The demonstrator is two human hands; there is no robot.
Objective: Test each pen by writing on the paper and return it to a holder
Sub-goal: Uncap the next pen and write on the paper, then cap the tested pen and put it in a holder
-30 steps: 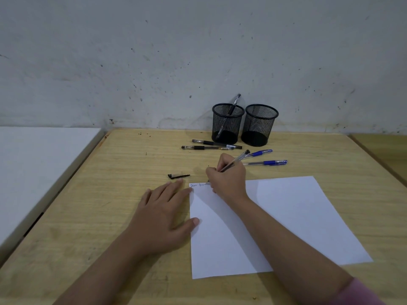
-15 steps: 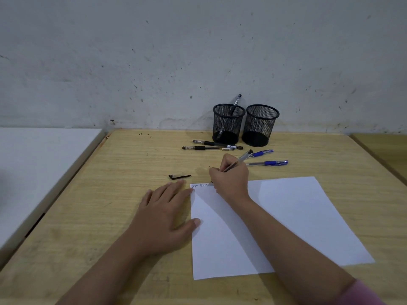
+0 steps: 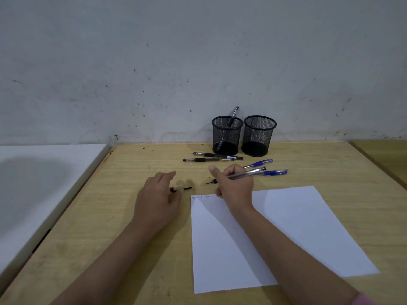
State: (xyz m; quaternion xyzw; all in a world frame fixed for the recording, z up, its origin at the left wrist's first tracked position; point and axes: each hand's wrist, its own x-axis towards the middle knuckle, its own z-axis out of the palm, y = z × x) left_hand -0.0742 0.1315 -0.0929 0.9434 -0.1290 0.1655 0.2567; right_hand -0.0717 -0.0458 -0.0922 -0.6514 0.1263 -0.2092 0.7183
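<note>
On tabletop (image 3: 132,249), beyond paper (image 3: 286,234): right hand (image 3: 235,186) gripping uncapped pen (image 3: 244,173) (tip leftward, axis near level); cap (image 3: 184,188) just left, under left hand (image 3: 157,200) fingertips, loosely spread, nearer; holders (image 3: 226,135) behind.

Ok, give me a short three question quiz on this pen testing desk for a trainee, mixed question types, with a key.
1. True or false: the right hand holds a clear-barrelled black pen.
2. How many pens stand in the left black mesh holder?
3. The left hand is at: A) the small black pen cap, B) the white paper sheet, C) the right black mesh holder.

Key: 1 true; 2 one; 3 A.
</note>
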